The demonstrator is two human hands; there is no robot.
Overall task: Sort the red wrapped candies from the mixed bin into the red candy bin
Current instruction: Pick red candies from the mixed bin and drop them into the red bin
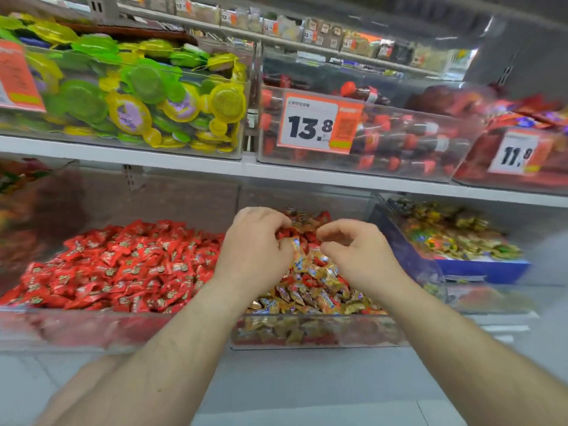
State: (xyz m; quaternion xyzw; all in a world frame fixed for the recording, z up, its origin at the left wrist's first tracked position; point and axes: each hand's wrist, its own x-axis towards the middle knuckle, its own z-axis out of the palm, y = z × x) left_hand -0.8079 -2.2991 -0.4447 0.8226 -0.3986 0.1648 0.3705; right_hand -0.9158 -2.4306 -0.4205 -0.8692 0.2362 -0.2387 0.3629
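1. Fingers [278, 224] of our left hand [255, 250] are curling down into the mixed bin [319, 333], gripping red candies [284, 233] at the top of the pile.
2. Our right hand [353, 250] is hovering just beside, fingers bent; we cannot tell if it is pinching anything.
3. We are seeing the red candy bin [76, 327] lying directly left, full of red wrappers.
4. Above, a price tag [318, 123] is showing 13.8.

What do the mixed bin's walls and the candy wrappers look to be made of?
Mixed bin: clear rigid plastic by the look, probably acrylic; the candies show through its glossy front wall.
Red wrapped candies: thin plastic film, shiny, crinkled with pinched ends.
Gold wrapped candies: likely metallised or foil-look film; they glint with bluish highlights.
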